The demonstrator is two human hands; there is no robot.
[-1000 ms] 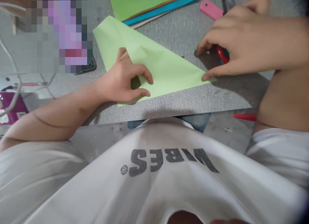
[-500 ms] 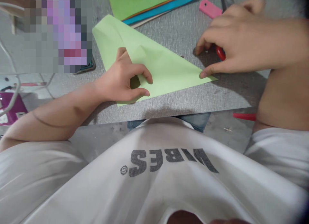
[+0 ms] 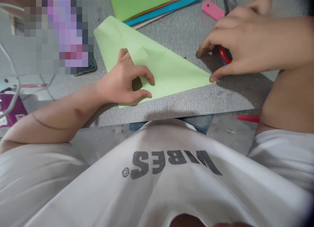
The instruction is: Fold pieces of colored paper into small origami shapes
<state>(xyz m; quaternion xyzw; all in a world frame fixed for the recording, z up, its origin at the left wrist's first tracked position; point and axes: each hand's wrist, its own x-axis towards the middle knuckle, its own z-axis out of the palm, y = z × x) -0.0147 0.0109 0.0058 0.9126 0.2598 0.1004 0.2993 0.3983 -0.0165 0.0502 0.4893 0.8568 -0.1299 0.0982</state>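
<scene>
A light green sheet of paper [image 3: 169, 67], folded into a pointed shape, lies on the grey table. My left hand [image 3: 125, 76] rests on its left part, thumb and forefinger apart; the other fingers are partly hidden by the paper's raised flap. At the sharp right corner, my right hand [image 3: 240, 44] presses with the thumb, its fingers spread above the table. Under that hand, a red and blue loop [image 3: 225, 55], perhaps a scissors handle, shows in part. A pink handle-like piece [image 3: 213, 10] with a hole lies just beyond the right fingers.
Stacked coloured paper [image 3: 147, 3], green on top with orange and blue below, lies at the far side. A dark-edged device [image 3: 91, 67] sits at the left, partly under a blurred patch. The table's near edge [image 3: 171, 118] runs close to my body. White cables hang at left.
My right thumb has slid a little to the right along the paper, towards its pointed corner. The left hand and the paper have stayed put.
</scene>
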